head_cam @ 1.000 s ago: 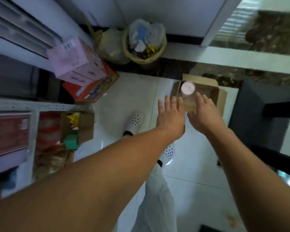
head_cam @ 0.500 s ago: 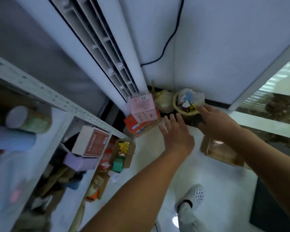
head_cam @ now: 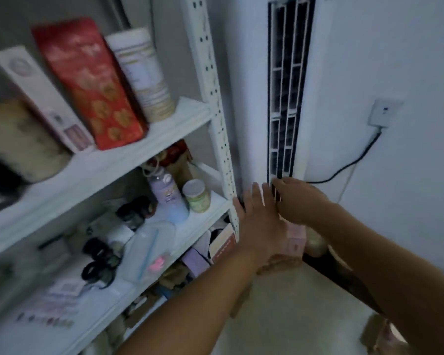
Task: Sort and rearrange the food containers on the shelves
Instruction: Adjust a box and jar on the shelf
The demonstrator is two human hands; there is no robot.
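A white metal shelf unit (head_cam: 215, 116) fills the left of the head view. Its upper shelf carries a red box (head_cam: 87, 83), a white canister (head_cam: 142, 73), a white carton (head_cam: 41, 96) and a pale tub (head_cam: 18, 139). On the shelf below stand a small green-labelled jar (head_cam: 196, 196) and a lilac and blue bottle (head_cam: 168, 198). My left hand (head_cam: 260, 224) is spread flat in the air just right of the shelf post, holding nothing. Beside it my right hand (head_cam: 297, 201) hovers with relaxed fingers, also holding nothing.
A tall white air conditioner (head_cam: 287, 98) stands right of the shelf, with a wall socket (head_cam: 383, 112) and black cable beyond. Pink boxes (head_cam: 296, 242) sit on the floor under my hands. A cardboard box (head_cam: 379, 331) shows at the lower right.
The view has swung up from the floor and the cardboard box to the shelves. Both hands rose with it, staying open and holding nothing.
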